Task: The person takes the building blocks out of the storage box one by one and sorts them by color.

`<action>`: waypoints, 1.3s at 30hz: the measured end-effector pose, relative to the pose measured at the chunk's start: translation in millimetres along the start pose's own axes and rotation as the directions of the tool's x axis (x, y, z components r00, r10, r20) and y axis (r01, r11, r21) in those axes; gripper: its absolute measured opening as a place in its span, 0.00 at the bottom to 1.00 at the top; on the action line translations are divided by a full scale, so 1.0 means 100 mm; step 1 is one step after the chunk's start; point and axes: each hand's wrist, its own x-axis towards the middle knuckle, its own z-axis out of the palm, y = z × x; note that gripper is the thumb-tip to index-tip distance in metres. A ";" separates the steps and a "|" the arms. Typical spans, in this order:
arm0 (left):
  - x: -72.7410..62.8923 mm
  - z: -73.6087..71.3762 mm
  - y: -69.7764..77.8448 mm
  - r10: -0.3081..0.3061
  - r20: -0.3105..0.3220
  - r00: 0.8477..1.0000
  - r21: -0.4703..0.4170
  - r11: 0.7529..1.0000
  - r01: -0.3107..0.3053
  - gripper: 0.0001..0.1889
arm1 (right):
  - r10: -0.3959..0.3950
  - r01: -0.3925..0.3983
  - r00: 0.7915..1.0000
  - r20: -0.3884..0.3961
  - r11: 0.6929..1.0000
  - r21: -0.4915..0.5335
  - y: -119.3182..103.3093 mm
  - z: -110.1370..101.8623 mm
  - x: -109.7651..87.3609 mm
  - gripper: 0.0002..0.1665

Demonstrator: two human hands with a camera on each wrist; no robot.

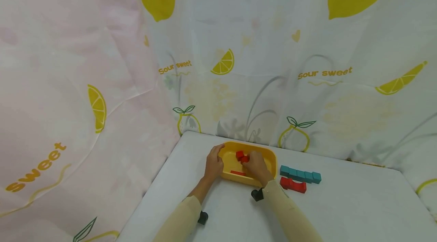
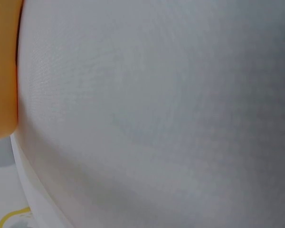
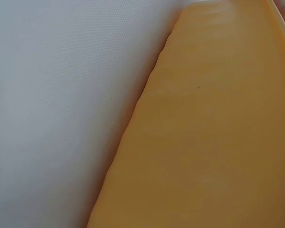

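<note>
A yellow plastic bin (image 1: 230, 179) stands on the white table, in the head view. My left hand (image 1: 213, 164) holds the bin's left end, its fingers along the rim at the far corner. Reaching inside, my right hand (image 1: 256, 164) pinches a red block (image 1: 244, 159); the fingers partly cover it. Another red block (image 1: 239, 154) is right beside it. Lower in the bin lies a flat red piece (image 1: 238, 173). Both wrist views show mostly tabletop and the bin's outer wall (image 2: 2, 71), (image 3: 199, 142); the right wrist view does not show the hand's work.
Right of the bin, several teal blocks (image 1: 300, 175) form a row. In front of that row are red blocks (image 1: 293, 185), one with a curved cut-out. A lemon-printed cloth (image 1: 239, 94) hangs behind and to the left of the white table (image 1: 358, 200).
</note>
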 end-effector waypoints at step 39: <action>0.01 -0.01 0.00 0.001 0.011 1.000 0.005 1.000 -0.001 0.28 | -0.285 0.306 0.920 -0.268 0.951 0.038 0.46 -0.88 -0.52 0.20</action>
